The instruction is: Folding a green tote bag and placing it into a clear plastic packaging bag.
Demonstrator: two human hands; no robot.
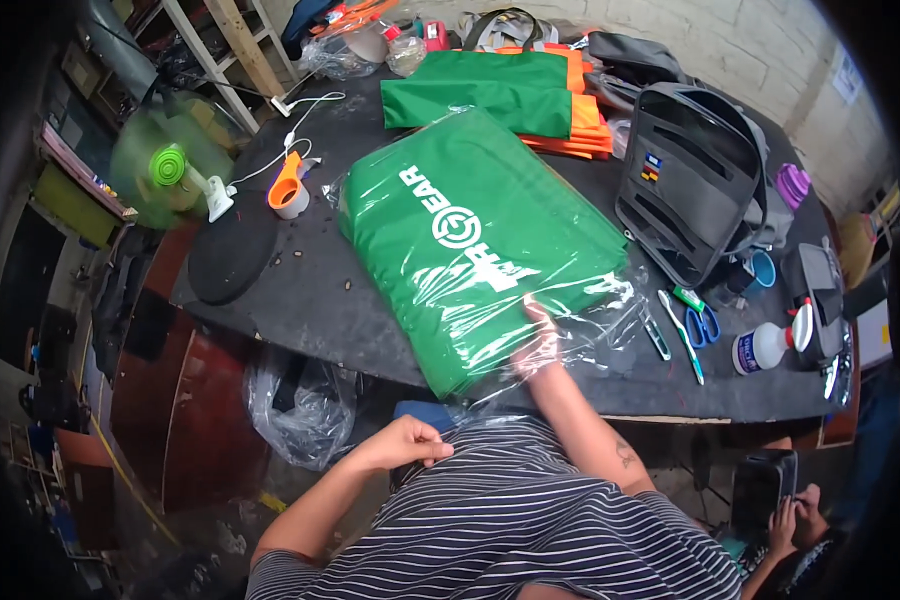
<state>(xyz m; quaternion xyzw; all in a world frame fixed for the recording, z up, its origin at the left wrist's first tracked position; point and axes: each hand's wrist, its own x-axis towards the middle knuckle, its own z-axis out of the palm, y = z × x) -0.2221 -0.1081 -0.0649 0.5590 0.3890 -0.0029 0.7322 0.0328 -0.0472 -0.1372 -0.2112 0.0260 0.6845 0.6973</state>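
Observation:
A folded green cloth [410, 270] with white lettering lies on the dark table inside a clear plastic bag [610, 320]. My right hand [540, 345] reaches to the bag's near right part and rests against the green cloth. Its fingers look stretched out, though shiny plastic covers and blurs part of them. My left hand [410, 443] is in front of my striped shirt, just below the table edge and the bag's near corner. Its fingers are curled closed; whatever may be between them is too small to make out.
Green and orange folded cloths [490, 95] lie behind. On the right are an open grey bag [690, 185], blue scissors [702, 325], a cutter [657, 338] and a spray bottle [765, 348]. An orange tape dispenser [288, 190] and a fan [170, 165] stand left.

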